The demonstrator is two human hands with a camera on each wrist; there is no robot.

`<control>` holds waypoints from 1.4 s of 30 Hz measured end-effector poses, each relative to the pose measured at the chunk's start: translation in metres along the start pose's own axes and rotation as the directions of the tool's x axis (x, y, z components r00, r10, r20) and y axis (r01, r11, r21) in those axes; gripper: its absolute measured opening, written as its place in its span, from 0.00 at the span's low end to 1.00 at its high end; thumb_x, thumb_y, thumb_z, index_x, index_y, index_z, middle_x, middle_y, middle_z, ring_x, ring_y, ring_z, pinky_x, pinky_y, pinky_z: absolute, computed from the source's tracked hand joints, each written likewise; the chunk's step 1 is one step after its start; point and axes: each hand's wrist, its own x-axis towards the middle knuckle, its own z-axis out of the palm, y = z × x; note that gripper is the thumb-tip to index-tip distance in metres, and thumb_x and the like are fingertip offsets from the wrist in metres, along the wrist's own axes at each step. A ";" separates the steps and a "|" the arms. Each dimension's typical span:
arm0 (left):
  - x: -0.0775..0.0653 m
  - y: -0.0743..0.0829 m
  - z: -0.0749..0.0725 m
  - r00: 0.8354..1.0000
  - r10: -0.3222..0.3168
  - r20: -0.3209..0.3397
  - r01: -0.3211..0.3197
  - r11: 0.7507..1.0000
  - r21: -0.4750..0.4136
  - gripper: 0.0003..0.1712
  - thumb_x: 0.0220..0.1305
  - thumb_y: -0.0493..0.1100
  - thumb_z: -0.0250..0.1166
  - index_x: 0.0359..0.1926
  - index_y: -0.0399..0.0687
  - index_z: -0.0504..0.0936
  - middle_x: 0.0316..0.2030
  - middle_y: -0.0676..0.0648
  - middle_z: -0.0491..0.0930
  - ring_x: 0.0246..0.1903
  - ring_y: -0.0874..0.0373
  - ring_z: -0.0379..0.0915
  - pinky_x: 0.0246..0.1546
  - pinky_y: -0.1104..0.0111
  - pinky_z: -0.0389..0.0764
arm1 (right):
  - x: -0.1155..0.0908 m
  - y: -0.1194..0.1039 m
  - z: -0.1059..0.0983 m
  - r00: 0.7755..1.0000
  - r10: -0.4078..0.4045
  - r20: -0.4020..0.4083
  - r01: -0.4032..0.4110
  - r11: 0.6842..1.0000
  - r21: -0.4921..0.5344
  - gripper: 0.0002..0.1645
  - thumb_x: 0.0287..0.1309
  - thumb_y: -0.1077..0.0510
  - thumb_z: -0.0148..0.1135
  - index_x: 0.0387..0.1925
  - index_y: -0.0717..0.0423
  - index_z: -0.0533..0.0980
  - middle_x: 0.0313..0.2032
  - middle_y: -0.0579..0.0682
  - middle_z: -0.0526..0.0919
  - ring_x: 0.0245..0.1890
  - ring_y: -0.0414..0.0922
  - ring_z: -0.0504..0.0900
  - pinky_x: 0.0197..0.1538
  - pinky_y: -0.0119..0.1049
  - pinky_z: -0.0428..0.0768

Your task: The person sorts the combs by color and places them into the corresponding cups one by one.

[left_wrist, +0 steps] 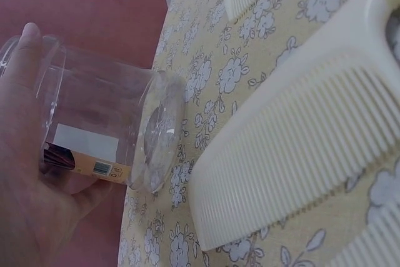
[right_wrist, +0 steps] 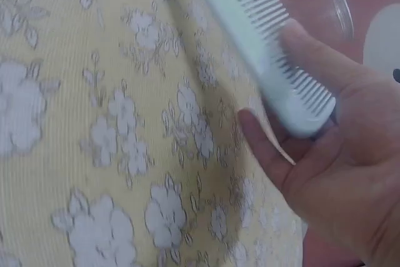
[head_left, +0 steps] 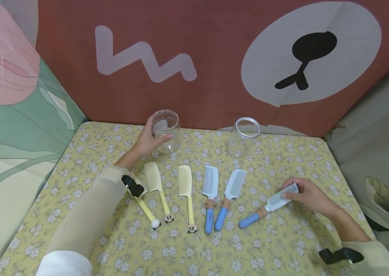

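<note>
My left hand (head_left: 147, 141) grips a clear plastic jar (head_left: 172, 126) at the back of the table, thumb along its near side. In the left wrist view the jar (left_wrist: 100, 98) shows a label with a barcode. At the right, my right hand (head_left: 306, 195) pinches a blue comb (head_left: 280, 199) by its toothed end, the handle pointing left. The right wrist view shows thumb and fingers on this comb's teeth (right_wrist: 259, 42). Closer to the left forearm lie three cream combs (head_left: 185, 184) with yellow handles. Two more blue combs (head_left: 210, 188) lie side by side mid-table.
A second clear jar (head_left: 239, 143) with a silver rim stands at the back, right of centre. The table wears a yellow floral cloth (head_left: 167, 255). Behind it hangs a reddish-brown printed curtain (head_left: 211, 96); patterned cloth (head_left: 18, 126) also borders the left side.
</note>
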 end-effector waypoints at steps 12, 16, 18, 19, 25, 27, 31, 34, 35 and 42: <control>-0.012 0.035 -0.001 0.999 -0.020 0.025 0.021 0.999 -0.036 0.52 0.66 0.34 0.70 0.79 0.38 0.44 0.75 0.33 0.53 0.73 0.37 0.53 0.71 0.47 0.61 | 0.014 -0.024 0.011 0.978 0.033 -0.204 0.086 0.834 0.545 0.25 0.75 0.65 0.53 0.70 0.47 0.69 0.35 0.42 0.76 0.28 0.34 0.76 0.30 0.32 0.76; -0.012 0.036 -0.001 1.000 -0.014 0.026 0.015 0.999 -0.034 0.52 0.66 0.34 0.69 0.79 0.38 0.43 0.75 0.34 0.52 0.74 0.37 0.52 0.72 0.47 0.59 | 0.022 -0.035 0.019 0.976 -0.007 -0.217 0.165 0.675 0.719 0.26 0.76 0.69 0.48 0.68 0.48 0.73 0.38 0.43 0.78 0.36 0.37 0.80 0.40 0.28 0.80; -0.012 0.036 0.000 1.000 -0.013 0.026 0.014 0.999 -0.034 0.53 0.66 0.34 0.69 0.79 0.38 0.43 0.75 0.34 0.52 0.74 0.37 0.52 0.72 0.47 0.59 | 0.025 -0.041 0.022 0.975 -0.020 -0.221 0.184 0.633 0.752 0.25 0.77 0.69 0.47 0.66 0.47 0.75 0.38 0.44 0.78 0.36 0.38 0.79 0.42 0.29 0.81; -0.012 0.036 0.000 1.000 -0.012 0.027 0.013 0.999 -0.036 0.53 0.66 0.34 0.69 0.79 0.38 0.43 0.75 0.34 0.52 0.74 0.37 0.52 0.72 0.47 0.59 | 0.026 -0.043 0.023 0.975 -0.027 -0.221 0.189 0.622 0.759 0.25 0.77 0.68 0.46 0.66 0.47 0.75 0.39 0.44 0.77 0.36 0.38 0.79 0.42 0.29 0.81; -0.012 0.035 0.001 1.000 -0.013 0.016 0.013 0.999 -0.041 0.52 0.66 0.34 0.69 0.79 0.39 0.44 0.75 0.35 0.53 0.74 0.39 0.53 0.72 0.48 0.59 | 0.031 -0.051 0.026 0.976 -0.070 -0.205 0.197 0.677 0.709 0.23 0.81 0.58 0.43 0.70 0.47 0.70 0.51 0.46 0.83 0.48 0.40 0.84 0.47 0.30 0.83; -0.012 0.036 0.001 1.000 -0.019 0.014 0.019 0.999 -0.034 0.52 0.67 0.35 0.69 0.79 0.39 0.44 0.76 0.35 0.53 0.74 0.39 0.52 0.72 0.47 0.59 | 0.033 -0.053 0.026 0.978 -0.080 -0.192 0.192 0.698 0.690 0.23 0.81 0.55 0.42 0.71 0.48 0.68 0.52 0.48 0.85 0.50 0.41 0.86 0.48 0.32 0.84; -0.013 0.036 0.002 1.000 -0.016 0.010 0.017 0.999 -0.027 0.52 0.67 0.36 0.69 0.79 0.39 0.44 0.75 0.35 0.53 0.74 0.38 0.51 0.73 0.48 0.58 | 0.034 -0.056 0.025 0.981 -0.082 -0.175 0.180 0.718 0.672 0.23 0.81 0.53 0.41 0.71 0.48 0.67 0.51 0.50 0.87 0.50 0.45 0.87 0.49 0.34 0.85; -0.012 0.036 0.002 1.000 -0.014 0.007 0.014 1.000 -0.027 0.51 0.67 0.35 0.69 0.79 0.38 0.44 0.75 0.34 0.53 0.75 0.37 0.51 0.73 0.48 0.57 | 0.035 -0.059 0.024 0.982 -0.062 -0.177 0.166 0.729 0.664 0.22 0.81 0.52 0.43 0.69 0.47 0.69 0.50 0.50 0.87 0.49 0.46 0.87 0.47 0.35 0.85; -0.012 0.036 0.002 1.000 -0.015 0.006 0.015 1.000 -0.027 0.51 0.67 0.35 0.69 0.79 0.38 0.44 0.75 0.34 0.53 0.75 0.37 0.50 0.73 0.47 0.56 | 0.036 -0.061 0.024 0.982 -0.057 -0.177 0.162 0.731 0.663 0.21 0.81 0.52 0.43 0.68 0.48 0.69 0.50 0.49 0.87 0.49 0.46 0.87 0.47 0.35 0.85; -0.012 0.035 0.001 0.999 -0.036 0.010 0.036 0.999 -0.020 0.52 0.68 0.36 0.69 0.79 0.39 0.43 0.75 0.35 0.52 0.75 0.37 0.50 0.73 0.48 0.56 | 0.041 -0.075 0.016 0.978 -0.082 -0.191 0.190 0.727 0.660 0.20 0.81 0.54 0.43 0.66 0.50 0.69 0.50 0.48 0.87 0.48 0.45 0.88 0.47 0.34 0.85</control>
